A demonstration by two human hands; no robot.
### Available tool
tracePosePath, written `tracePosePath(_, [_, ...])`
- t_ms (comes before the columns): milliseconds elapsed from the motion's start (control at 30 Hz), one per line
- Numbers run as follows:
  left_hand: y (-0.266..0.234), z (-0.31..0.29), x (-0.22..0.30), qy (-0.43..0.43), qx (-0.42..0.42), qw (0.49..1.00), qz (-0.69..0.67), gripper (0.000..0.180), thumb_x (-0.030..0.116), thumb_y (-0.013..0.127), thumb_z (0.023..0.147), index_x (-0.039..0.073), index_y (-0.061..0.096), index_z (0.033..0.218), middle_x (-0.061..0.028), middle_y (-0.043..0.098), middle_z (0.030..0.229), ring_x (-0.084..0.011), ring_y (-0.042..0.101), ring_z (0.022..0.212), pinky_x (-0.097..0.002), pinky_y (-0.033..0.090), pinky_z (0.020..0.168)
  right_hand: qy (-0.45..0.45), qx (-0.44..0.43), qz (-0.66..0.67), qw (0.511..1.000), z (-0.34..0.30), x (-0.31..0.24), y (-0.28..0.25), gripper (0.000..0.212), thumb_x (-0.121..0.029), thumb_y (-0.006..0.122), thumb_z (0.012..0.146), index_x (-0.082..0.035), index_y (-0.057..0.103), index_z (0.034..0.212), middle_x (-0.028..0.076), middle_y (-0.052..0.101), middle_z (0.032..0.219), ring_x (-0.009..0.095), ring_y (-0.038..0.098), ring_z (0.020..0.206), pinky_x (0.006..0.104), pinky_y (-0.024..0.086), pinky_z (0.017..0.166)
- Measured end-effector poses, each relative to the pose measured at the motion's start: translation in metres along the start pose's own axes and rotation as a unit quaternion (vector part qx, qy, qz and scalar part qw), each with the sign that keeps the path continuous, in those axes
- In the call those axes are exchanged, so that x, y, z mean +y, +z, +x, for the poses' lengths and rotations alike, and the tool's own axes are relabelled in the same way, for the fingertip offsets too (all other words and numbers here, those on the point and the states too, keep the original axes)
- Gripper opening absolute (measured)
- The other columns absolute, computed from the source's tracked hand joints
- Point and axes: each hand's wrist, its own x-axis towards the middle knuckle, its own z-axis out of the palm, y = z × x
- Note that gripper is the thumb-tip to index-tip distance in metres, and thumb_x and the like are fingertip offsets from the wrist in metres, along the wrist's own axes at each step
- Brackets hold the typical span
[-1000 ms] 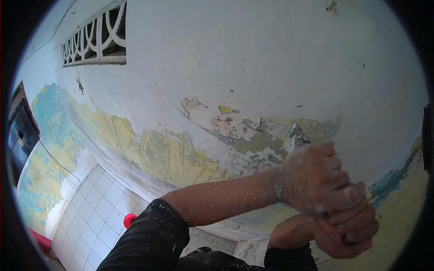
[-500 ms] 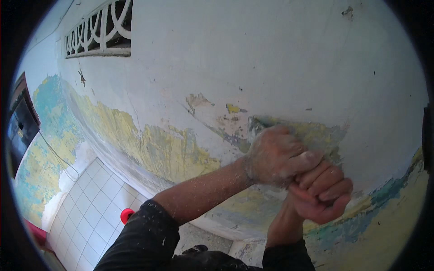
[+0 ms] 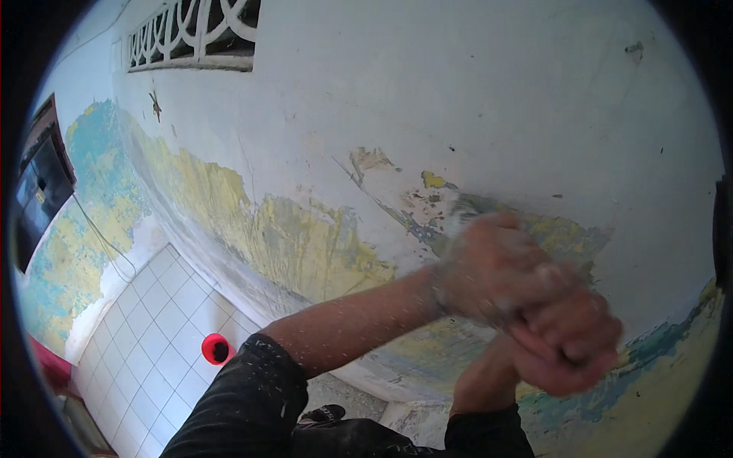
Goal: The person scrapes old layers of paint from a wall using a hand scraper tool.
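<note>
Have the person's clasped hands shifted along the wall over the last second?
Yes. The hands have slid left and slightly up along the wall, closer to the small yellow paint patch.

Both hands are clasped together against the peeling wall [image 3: 321,252], the dusty left hand [image 3: 496,267] wrapped above the right hand [image 3: 569,343], both blurred; whatever they grip is hidden, apart from a pale blurred tip just above the left hand. Around them the wall's white coat is scraped back to yellow, green and blue patches. Far up the wall to the left is a white lattice vent [image 3: 195,34], and at its foot a white tiled floor [image 3: 145,328] with a small red container [image 3: 217,348].
</note>
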Motion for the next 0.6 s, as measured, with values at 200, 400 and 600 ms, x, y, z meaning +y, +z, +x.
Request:
tracePosePath(200, [0.001, -0.01, -0.003, -0.001, -0.016, 1.0, 0.0, 0.041, 0.041, 0.069, 0.066, 0.014, 0.061, 0.096, 0.0034, 0.058, 0.067, -0.016, 0.058, 0.058, -0.0321, 0.039, 0.055, -0.07, 0.056, 0.049, 0.995, -0.011, 0.011, -0.007, 0.035, -0.033, 0.043, 0.097, -0.01, 0.043, 0.071, 0.007, 0.044, 0.062, 0.017, 0.043, 0.05, 0.0327, 0.04, 0.05])
tracePosePath(400, [-0.007, 0.009, 0.01, 0.013, -0.004, 1.0, -0.013, 0.039, 0.04, 0.069, 0.068, 0.013, 0.061, 0.095, 0.0027, 0.055, 0.064, -0.0166, 0.056, 0.056, -0.0332, 0.041, 0.055, -0.083, -0.02, 0.014, 0.996, -0.004, 0.015, -0.002, 0.036, -0.035, 0.049, 0.096, -0.008, 0.045, 0.072, 0.008, 0.045, 0.066, 0.018, 0.046, 0.054, 0.0332, 0.043, 0.05])
tracePosePath(600, [-0.009, -0.024, -0.004, -0.03, -0.027, 0.999, -0.004, 0.041, 0.04, 0.068, 0.067, 0.013, 0.063, 0.097, 0.0024, 0.054, 0.063, -0.017, 0.057, 0.058, -0.0333, 0.042, 0.055, 0.048, -0.007, -0.027, 0.998, -0.008, 0.021, -0.014, 0.036, -0.034, 0.041, 0.096, -0.008, 0.045, 0.072, 0.005, 0.042, 0.059, 0.016, 0.041, 0.05, 0.0295, 0.04, 0.051])
